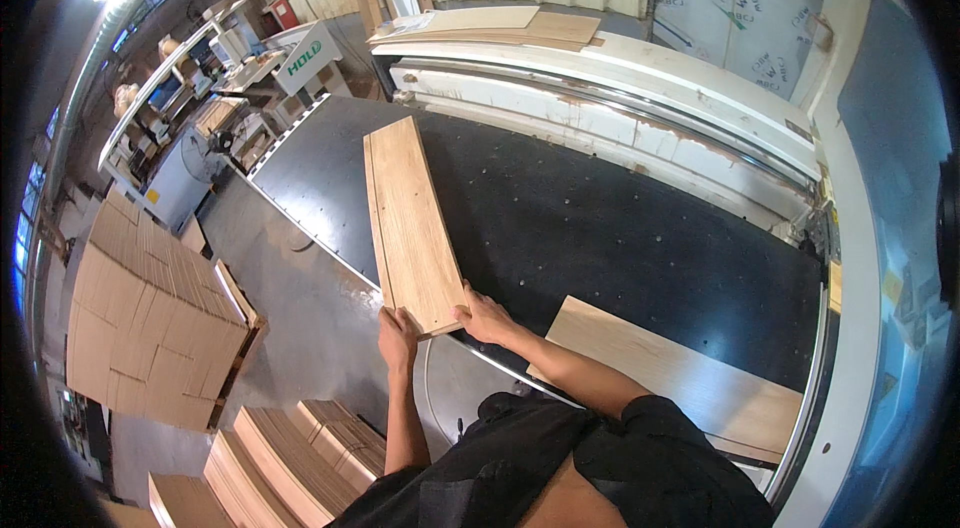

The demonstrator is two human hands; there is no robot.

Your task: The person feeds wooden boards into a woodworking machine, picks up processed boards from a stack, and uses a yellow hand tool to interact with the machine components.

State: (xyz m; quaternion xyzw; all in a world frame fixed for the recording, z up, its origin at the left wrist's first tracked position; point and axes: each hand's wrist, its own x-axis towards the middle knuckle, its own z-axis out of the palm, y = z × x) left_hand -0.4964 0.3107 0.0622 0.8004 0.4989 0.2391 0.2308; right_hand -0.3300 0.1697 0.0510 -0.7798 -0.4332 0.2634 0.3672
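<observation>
The pale wood board (412,228) in my hands reaches lengthwise over the left part of the black bench (620,228), its near end jutting past the bench's near edge; whether its underside touches the top, I cannot tell. My left grip (397,336) pinches it at the near left corner, my right grip (487,316) at the near right (a dark groove runs along its left side). I judge the step in hand to be handling this board from its near end, and the next move calls for both corners held level, since no hand supports the far end. A second board (680,378) lies at the bench's near right, apart from mine. Past the bench's far edge, flat sheets (480,20) rest on a white beam (680,68); off its left side stands a tall brown stack (160,308).
</observation>
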